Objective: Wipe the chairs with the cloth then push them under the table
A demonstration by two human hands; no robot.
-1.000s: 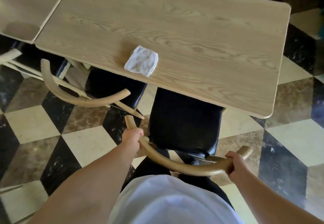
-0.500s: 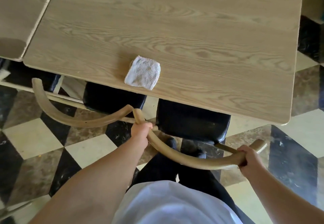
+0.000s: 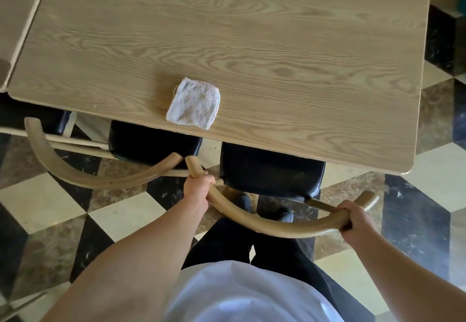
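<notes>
Chair on the right (image 3: 271, 170): curved wooden back rail (image 3: 277, 228) gripped at both ends by the person standing behind it. Left hand (image 3: 198, 188) closed around the rail near its left tip, fingers wrapped under; right hand (image 3: 354, 221) closed around the rail near its right tip, thumb over the top. Black padded seat sits partly under the near edge of the table (image 3: 252, 44), its rear strip showing past the edge. Person's dark trouser legs and shoes are visible between rail and seat, white shirt at the bottom of view. Second chair (image 3: 151, 142) stands just to the left, black seat also mostly under the table; its curved back rail (image 3: 95, 175) ends right beside the left tip of the gripped rail, whether touching cannot be told. Cloth (image 3: 193, 103), white and folded square, lies on the tabletop near the near edge, above the gap between the two seats, clear of both hands. Another table (image 3: 15, 19) abuts on the far left. Floor (image 3: 45, 200) is a black, cream and brown diamond tile pattern
</notes>
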